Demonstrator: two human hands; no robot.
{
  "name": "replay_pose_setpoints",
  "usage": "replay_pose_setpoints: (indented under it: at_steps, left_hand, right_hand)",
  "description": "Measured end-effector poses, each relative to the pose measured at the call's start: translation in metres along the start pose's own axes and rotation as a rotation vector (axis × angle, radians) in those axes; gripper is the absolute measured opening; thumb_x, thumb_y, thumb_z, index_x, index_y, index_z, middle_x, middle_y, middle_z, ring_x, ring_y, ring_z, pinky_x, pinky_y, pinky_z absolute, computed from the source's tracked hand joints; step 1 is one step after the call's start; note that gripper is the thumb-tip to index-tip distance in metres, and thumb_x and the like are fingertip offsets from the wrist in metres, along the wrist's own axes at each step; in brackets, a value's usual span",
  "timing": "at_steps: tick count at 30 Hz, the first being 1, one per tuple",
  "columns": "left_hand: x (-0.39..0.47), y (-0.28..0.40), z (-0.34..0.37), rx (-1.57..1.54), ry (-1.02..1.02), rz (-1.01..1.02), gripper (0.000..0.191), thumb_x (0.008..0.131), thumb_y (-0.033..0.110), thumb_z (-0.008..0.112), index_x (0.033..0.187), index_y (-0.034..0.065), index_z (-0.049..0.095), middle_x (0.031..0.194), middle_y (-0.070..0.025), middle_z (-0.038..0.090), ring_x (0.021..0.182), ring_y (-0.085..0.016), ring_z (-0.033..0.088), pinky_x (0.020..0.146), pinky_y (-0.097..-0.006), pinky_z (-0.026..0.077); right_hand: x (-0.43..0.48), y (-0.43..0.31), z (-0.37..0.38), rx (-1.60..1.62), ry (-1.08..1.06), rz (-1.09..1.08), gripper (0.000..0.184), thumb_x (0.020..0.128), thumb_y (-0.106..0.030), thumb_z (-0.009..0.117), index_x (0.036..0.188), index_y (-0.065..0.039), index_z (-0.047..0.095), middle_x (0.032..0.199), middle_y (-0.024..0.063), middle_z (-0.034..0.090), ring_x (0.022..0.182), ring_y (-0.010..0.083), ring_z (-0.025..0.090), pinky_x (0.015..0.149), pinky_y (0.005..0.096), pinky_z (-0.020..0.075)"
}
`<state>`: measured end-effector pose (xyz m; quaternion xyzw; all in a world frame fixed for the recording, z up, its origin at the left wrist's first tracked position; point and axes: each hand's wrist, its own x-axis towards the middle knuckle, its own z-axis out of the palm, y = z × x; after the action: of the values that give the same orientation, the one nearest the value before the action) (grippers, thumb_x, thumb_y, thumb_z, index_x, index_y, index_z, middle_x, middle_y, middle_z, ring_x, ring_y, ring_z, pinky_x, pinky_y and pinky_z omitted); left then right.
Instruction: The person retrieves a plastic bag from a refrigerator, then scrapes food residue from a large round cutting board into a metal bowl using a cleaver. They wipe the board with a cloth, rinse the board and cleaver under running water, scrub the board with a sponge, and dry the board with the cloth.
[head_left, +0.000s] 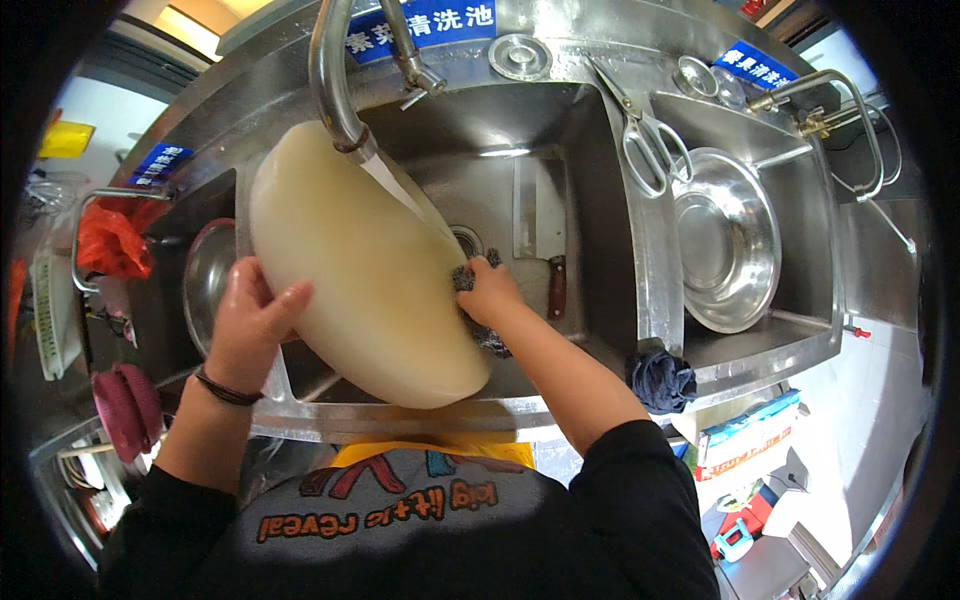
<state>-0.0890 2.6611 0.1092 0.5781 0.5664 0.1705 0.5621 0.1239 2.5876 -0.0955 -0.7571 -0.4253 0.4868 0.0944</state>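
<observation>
A large, thick round cutting board (360, 262), cream with yellowish staining, stands tilted in the middle steel sink (592, 225). My left hand (259, 315) holds its left edge, thumb on the face and fingers behind. My right hand (487, 289) grips a steel wool scrubber (463, 279) against the board's right edge. Water runs from the curved faucet (349, 120) down along the board. A cleaver (540, 225) with a brown wooden handle lies on the sink floor, right of the board. The drain is partly hidden by the board.
Scissors (645, 142) lie on the divider right of the sink. A steel basin (720, 240) sits in the right sink, another bowl (210, 281) in the left one. A dark cloth (661, 381) rests on the front rim. A drain strainer (520, 57) sits on the back ledge.
</observation>
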Motion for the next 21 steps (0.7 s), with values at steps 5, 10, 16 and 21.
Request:
replay_pose_setpoints:
  at_steps: [5,10,16,21]
  left_hand:
    - [0.005,-0.004,0.027,0.009,-0.009,0.119,0.059,0.075,0.028,0.070,0.112,-0.0023,0.035,0.101,-0.0107,0.051,0.091,-0.015,0.050,0.079,-0.0282,0.044]
    - [0.014,-0.004,0.056,-0.120,-0.021,0.135,0.073,0.072,0.027,0.073,0.120,-0.0024,0.027,0.111,-0.0138,0.046,0.102,-0.019,0.047,0.088,-0.0316,0.041]
    - [0.035,0.000,0.071,-0.031,-0.023,0.252,0.071,0.070,0.033,0.073,0.116,-0.0045,0.033,0.105,-0.0137,0.049,0.093,-0.018,0.052,0.080,-0.0321,0.046]
    - [0.045,0.003,0.084,0.017,0.082,0.365,0.066,0.068,0.033,0.075,0.112,-0.0005,0.039,0.099,-0.0105,0.052,0.093,-0.018,0.053,0.079,-0.0314,0.046]
  right_hand:
    - [-0.011,0.002,-0.022,-0.098,0.057,-0.033,0.050,0.071,-0.025,0.063,0.116,-0.013,0.046,0.111,0.0233,0.044,0.098,0.0400,0.051,0.084,0.0421,0.0432]
    - [-0.017,-0.002,-0.048,-0.171,0.127,-0.116,0.044,0.071,-0.024,0.063,0.112,-0.015,0.049,0.110,0.0206,0.045,0.095,0.0386,0.053,0.083,0.0412,0.0443]
    - [-0.029,-0.017,-0.059,-0.121,0.157,-0.163,0.042,0.071,-0.022,0.063,0.110,-0.016,0.050,0.106,0.0204,0.047,0.092,0.0371,0.053,0.080,0.0408,0.0446]
    - [-0.037,-0.033,-0.079,-0.009,0.326,-0.408,0.042,0.071,-0.023,0.063,0.110,-0.016,0.050,0.103,0.0188,0.048,0.095,0.0372,0.051,0.080,0.0416,0.0445]
